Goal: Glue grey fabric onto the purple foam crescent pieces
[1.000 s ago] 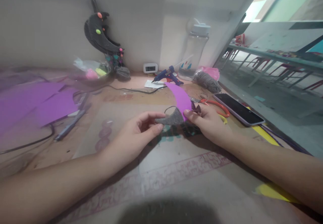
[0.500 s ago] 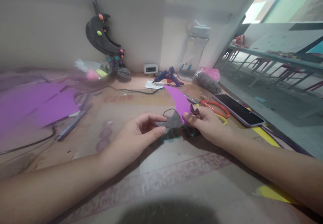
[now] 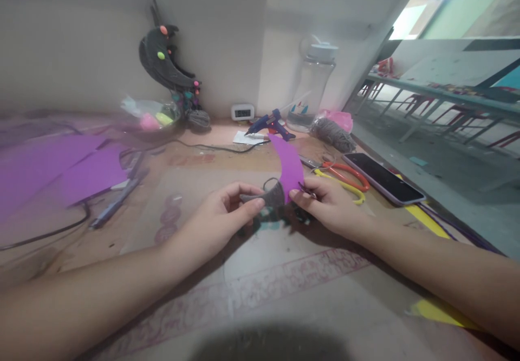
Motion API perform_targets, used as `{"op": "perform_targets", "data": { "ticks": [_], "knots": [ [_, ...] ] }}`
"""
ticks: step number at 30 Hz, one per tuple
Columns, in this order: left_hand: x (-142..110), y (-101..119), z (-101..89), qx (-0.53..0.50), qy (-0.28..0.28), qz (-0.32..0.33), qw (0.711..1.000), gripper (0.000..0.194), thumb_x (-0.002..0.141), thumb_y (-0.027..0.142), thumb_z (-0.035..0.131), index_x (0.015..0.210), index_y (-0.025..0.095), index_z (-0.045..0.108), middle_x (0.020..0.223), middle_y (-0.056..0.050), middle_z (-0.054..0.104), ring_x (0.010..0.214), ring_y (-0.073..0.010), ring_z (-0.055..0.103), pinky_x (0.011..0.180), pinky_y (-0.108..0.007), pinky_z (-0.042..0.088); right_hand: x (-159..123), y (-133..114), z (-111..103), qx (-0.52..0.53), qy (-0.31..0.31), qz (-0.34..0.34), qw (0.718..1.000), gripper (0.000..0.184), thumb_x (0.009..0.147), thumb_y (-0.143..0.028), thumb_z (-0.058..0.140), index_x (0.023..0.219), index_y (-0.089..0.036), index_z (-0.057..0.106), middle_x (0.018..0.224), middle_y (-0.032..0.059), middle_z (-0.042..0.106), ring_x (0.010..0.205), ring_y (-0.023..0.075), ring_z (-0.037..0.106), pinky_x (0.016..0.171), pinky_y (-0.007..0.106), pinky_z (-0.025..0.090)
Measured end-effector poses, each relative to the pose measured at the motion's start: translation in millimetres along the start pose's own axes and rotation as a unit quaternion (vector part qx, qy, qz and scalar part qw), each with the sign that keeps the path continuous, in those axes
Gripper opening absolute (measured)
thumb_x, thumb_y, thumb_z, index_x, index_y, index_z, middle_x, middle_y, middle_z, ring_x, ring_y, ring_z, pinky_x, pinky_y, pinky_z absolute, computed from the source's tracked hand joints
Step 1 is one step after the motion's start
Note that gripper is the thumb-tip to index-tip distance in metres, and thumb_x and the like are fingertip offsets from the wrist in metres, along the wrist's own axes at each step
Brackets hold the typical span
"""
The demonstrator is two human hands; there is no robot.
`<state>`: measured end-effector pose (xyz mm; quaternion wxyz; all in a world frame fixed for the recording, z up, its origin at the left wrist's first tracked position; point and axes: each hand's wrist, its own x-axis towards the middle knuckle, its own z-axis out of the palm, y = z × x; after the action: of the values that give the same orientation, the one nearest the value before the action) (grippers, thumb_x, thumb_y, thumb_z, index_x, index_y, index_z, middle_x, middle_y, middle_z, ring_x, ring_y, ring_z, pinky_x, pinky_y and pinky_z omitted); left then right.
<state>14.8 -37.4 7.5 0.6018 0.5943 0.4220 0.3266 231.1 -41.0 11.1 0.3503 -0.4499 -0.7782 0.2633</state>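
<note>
A purple crescent-shaped piece [image 3: 290,163] curves up between my hands, its lower end wrapped in grey yarn [image 3: 274,194]. My left hand [image 3: 221,217] pinches the grey wrapped tip between thumb and fingers. At the edge of the wrapping, my right hand [image 3: 331,206] is closed on the purple part. A small dark tuft, too blurred to make out, pokes out between the right fingers. A loop of thin strand arches above the wrapped end. Dark and teal bits below the hands are partly hidden.
Behind stand a blue glue gun [image 3: 270,124], a small clock [image 3: 242,113], a clear bottle [image 3: 312,84] and grey yarn [image 3: 333,134]. Orange-handled pliers [image 3: 347,174] and a phone [image 3: 384,179] lie right. Purple sheets [image 3: 89,174] lie left; a decorated black crescent [image 3: 162,57] hangs behind.
My right hand has shifted slightly left and down along the crescent, which now stands more upright. The left fingers have closed onto the grey wrapped tip.
</note>
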Motion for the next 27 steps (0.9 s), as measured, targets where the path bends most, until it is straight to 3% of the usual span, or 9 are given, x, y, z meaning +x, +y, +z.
{"op": "perform_targets", "data": {
  "ticks": [9,13,17,20,23,27],
  "knots": [
    [2.4,-3.5,-3.2,0.012,0.010,0.033,0.999,0.023,0.088,0.038,0.056,0.081,0.017,0.057,0.059,0.004,0.052,0.057,-0.0100,0.048,0.058,-0.023,0.037,-1.2,5.3,0.3,-0.069,-0.008,-0.060,0.996,0.017,0.088,-0.023,0.052,0.074,-0.017,0.058,0.061,-0.0026,0.053,0.055,0.0098,0.046,0.053,0.021,0.035],
    [1.0,-5.0,-3.1,0.005,0.013,0.046,0.999,0.025,0.088,0.039,0.055,0.075,0.018,0.054,0.057,0.005,0.051,0.055,-0.0101,0.050,0.057,-0.023,0.038,-0.5,6.5,-0.1,-0.062,0.081,-0.032,0.994,0.017,0.089,-0.031,0.052,0.078,-0.018,0.056,0.065,-0.0023,0.053,0.057,0.0107,0.046,0.053,0.021,0.036],
    [4.3,-9.3,-3.2,-0.018,0.030,0.061,0.998,0.021,0.087,0.038,0.059,0.089,0.018,0.059,0.058,0.005,0.050,0.055,-0.0091,0.047,0.054,-0.021,0.035,0.8,11.9,0.8,-0.060,0.135,-0.025,0.989,0.011,0.088,-0.028,0.054,0.082,-0.019,0.057,0.067,-0.0024,0.055,0.058,0.0109,0.048,0.054,0.021,0.038],
    [7.6,-11.2,-3.4,-0.049,0.036,0.063,0.996,0.024,0.086,0.040,0.060,0.095,0.018,0.059,0.060,0.005,0.050,0.057,-0.0091,0.048,0.055,-0.020,0.036,0.0,16.1,1.7,-0.076,0.110,-0.069,0.989,0.006,0.085,-0.021,0.054,0.085,-0.019,0.060,0.071,-0.0005,0.060,0.060,0.0118,0.053,0.056,0.022,0.041],
    [8.7,-9.9,-3.5,-0.080,0.040,0.048,0.995,0.029,0.084,0.042,0.062,0.099,0.018,0.060,0.062,0.005,0.052,0.058,-0.0096,0.050,0.056,-0.021,0.038,-3.9,13.8,2.3,-0.121,0.048,-0.161,0.978,0.012,0.083,-0.015,0.053,0.090,-0.019,0.062,0.073,0.0011,0.064,0.061,0.0126,0.056,0.058,0.023,0.042],
    [7.9,-7.8,-4.0,-0.126,0.057,0.017,0.990,0.032,0.079,0.038,0.066,0.103,0.018,0.058,0.061,0.005,0.054,0.057,-0.0097,0.049,0.053,-0.019,0.036,-12.2,2.2,2.7,-0.141,-0.007,-0.278,0.950,0.015,0.084,-0.023,0.060,0.098,-0.019,0.059,0.075,0.0017,0.064,0.060,0.0127,0.054,0.059,0.025,0.041]
  ]
}}
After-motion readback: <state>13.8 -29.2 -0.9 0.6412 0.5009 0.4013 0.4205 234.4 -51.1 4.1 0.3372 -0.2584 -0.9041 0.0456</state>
